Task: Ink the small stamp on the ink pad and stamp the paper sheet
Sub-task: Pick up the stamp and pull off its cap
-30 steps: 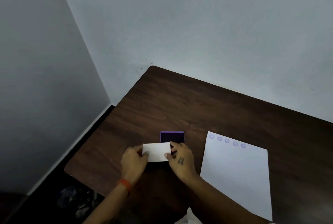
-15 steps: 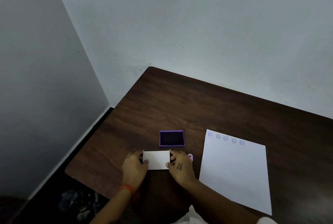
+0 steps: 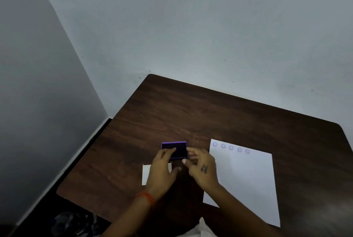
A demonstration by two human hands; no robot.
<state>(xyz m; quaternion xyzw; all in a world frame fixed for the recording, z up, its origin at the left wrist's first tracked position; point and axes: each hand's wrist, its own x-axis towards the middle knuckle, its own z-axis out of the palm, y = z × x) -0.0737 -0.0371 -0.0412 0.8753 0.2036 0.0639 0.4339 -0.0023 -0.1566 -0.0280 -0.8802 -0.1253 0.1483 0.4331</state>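
White lid (image 3: 146,173) now set down, both hands' (image 3: 162,168) grips wide, moved onto ink pad (image 3: 180,150).

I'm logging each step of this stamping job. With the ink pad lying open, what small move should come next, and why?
Probably pick up the small stamp: the ink pad is uncovered, its white lid set aside, but neither the left hand nor the right hand visibly holds it, and it is hidden now.

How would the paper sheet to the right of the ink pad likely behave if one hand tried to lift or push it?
The paper sheet lies thin and flat on the table, so it would probably flop if lifted by one edge. It looks light and nothing weighs it down, so a push would likely slide it over the smooth wood.
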